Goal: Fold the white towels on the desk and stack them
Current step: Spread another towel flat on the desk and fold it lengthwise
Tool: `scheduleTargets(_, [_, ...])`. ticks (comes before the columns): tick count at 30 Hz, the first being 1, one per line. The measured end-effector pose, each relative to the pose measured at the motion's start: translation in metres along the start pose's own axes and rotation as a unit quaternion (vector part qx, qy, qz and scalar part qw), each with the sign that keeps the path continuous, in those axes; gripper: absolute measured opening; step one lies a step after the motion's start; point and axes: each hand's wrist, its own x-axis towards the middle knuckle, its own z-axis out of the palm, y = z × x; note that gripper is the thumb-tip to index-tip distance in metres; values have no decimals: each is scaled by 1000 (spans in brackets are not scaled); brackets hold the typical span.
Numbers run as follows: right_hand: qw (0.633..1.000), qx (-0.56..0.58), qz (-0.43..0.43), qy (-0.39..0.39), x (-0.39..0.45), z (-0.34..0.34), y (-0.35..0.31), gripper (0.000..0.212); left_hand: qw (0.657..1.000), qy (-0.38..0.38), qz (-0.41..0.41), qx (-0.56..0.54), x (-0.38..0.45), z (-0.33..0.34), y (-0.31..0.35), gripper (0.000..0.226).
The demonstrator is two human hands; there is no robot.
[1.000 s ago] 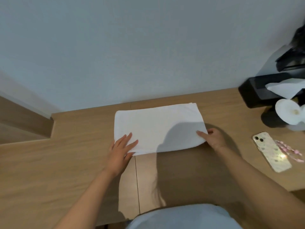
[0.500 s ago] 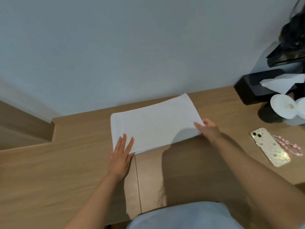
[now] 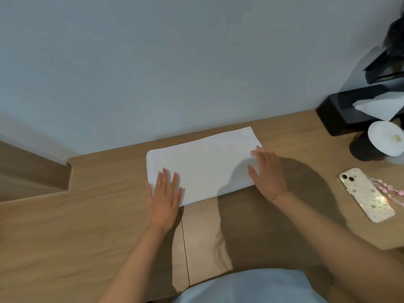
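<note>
A folded white towel [image 3: 205, 162] lies flat on the wooden desk [image 3: 87, 226], close to the wall. My left hand [image 3: 165, 197] lies flat with straight fingers on the towel's near left corner. My right hand [image 3: 267, 171] presses flat on the towel's right end, fingers spread and straight. Neither hand grips anything. Only this one towel is in view.
A phone [image 3: 366, 193] in a patterned case with a pink bead strap lies at the right. Behind it stand a black tissue box [image 3: 341, 112] with a white tissue and a white cup-like object [image 3: 385, 137]. The desk steps back at the left [image 3: 70, 171].
My right hand has moved from the towel's near right corner onto its right end and now lies flat. My left hand has slid further onto the left corner. The towel looks narrower, front to back.
</note>
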Motion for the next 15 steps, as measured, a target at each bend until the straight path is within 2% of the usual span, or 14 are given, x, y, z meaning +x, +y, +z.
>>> scheduleTargets(2, [993, -31, -50, -99, 3, 12, -9, 57, 1000, 6, 1, -11, 17, 2, 0, 56])
scheduleTargets(4, [984, -63, -41, -164, 2, 26, -9, 62, 999, -6, -30, 8, 26, 8, -11, 55])
scheduleTargets(9, [986, -89, -40, -135, -4, 40, 1, 63, 997, 15, -74, 21, 26, 19, -20, 61])
scheduleTargets(15, [988, -29, -56, -140, -6, 33, 0, 61, 986, -22, -156, 60, 2, 10, -4, 59])
